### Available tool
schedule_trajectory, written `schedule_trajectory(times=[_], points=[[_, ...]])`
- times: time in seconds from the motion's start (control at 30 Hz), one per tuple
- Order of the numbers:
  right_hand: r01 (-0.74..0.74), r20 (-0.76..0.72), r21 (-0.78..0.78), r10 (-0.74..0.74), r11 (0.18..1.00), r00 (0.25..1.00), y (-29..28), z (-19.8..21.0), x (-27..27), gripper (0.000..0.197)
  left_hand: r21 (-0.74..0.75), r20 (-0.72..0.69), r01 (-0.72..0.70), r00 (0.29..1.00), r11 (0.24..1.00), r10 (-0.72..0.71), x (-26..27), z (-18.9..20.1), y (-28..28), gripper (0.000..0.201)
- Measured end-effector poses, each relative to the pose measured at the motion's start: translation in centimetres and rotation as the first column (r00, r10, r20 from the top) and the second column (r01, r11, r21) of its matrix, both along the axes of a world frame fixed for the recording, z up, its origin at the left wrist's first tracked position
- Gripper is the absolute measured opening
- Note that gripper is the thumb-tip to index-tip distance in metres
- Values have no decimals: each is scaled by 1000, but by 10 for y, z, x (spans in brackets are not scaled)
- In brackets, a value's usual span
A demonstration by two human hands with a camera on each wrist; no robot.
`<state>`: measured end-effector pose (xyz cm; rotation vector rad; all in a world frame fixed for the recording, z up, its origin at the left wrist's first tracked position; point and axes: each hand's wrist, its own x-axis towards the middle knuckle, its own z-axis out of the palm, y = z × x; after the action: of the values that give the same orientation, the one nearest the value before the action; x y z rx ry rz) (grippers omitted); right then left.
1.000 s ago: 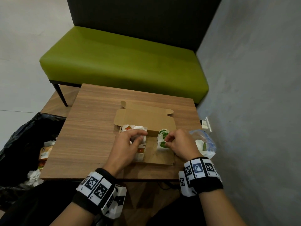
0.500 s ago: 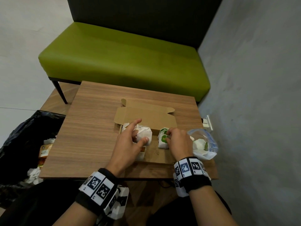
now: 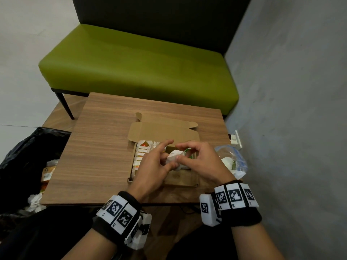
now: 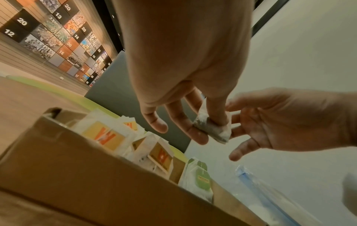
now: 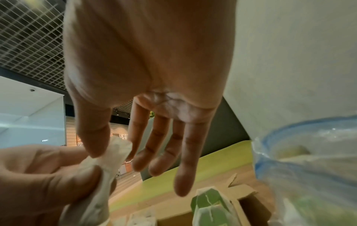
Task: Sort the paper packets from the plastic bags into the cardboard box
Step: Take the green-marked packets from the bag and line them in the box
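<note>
An open cardboard box sits on the wooden table. A row of orange-printed paper packets stands along its left side, and green-printed packets stand at its right. Above the box's middle my left hand pinches a crumpled white paper packet between thumb and fingers. My right hand meets it from the right; in the right wrist view its thumb touches the packet and its fingers are straight. A clear plastic bag with a blue seal lies right of the box with packets inside.
A black rubbish bag with discarded wrappers stands left of the table. A green bench runs behind the table. A grey wall with a white socket closes the right side, next to the plastic bag.
My left hand has lifted the crumpled white packet from the box's left side to above its middle. My right hand has left the green packets and come up to touch it.
</note>
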<state>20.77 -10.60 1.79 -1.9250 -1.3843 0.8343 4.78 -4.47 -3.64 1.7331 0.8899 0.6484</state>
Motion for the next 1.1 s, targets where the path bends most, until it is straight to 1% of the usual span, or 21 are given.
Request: schedule_trajectory(times=[0.07, 0.13, 0.2, 0.3, 0.43, 0.6, 0.67, 0.77, 0.83, 0.87, 0.97, 1.03, 1.1], points=[[-5, 31, 11, 5, 1000, 1000, 0, -2, 2, 21, 4, -8, 10, 1000, 1000, -10, 2, 2, -3, 62], [-4, 31, 41, 3, 999, 1000, -2, -3, 4, 14, 10, -13, 9, 1000, 1000, -9, 3, 0, -4, 57], [1, 19, 59, -2, 998, 1000, -4, -5, 6, 13, -1, -12, 8, 1000, 1000, -8, 3, -1, -4, 46], [25, -3, 68, -25, 997, 1000, -6, -6, 9, 13, 9, -5, 0, 1000, 1000, 0, 3, 0, -4, 22], [1, -2, 76, -1, 997, 1000, -8, -5, 11, 10, 16, -12, 1, 1000, 1000, -1, 2, 2, -6, 10], [18, 55, 94, -24, 995, 998, -8, -6, 13, 13, 7, 4, -2, 1000, 1000, 2, 2, 3, -8, 9], [24, 65, 99, -30, 995, 997, -7, -5, 14, 12, -3, -5, -3, 1000, 1000, 3, 2, 3, -8, 10], [20, 97, 89, -29, 996, 995, -8, -3, 14, 12, -5, -28, -16, 999, 1000, 16, 1, 2, -9, 6], [17, 141, 92, -30, 996, 990, -8, -1, 14, 9, 10, -55, -13, 998, 1000, 14, 1, 3, -10, 8], [20, 160, 97, -36, 995, 987, -8, -2, 15, 9, 32, -77, -17, 997, 999, 19, 1, 3, -10, 12], [33, 248, 101, -57, 994, 967, -7, -6, 19, 6, 61, -106, -84, 990, 995, 90, -1, 1, -9, 25], [43, 334, 62, -62, 997, 941, -5, -10, 23, 6, 81, -115, -129, 984, 988, 137, -5, 0, -7, 25], [50, 398, -22, -37, 998, 917, -5, -15, 25, 9, 81, -109, -133, 984, 988, 141, -9, 0, -5, 25]])
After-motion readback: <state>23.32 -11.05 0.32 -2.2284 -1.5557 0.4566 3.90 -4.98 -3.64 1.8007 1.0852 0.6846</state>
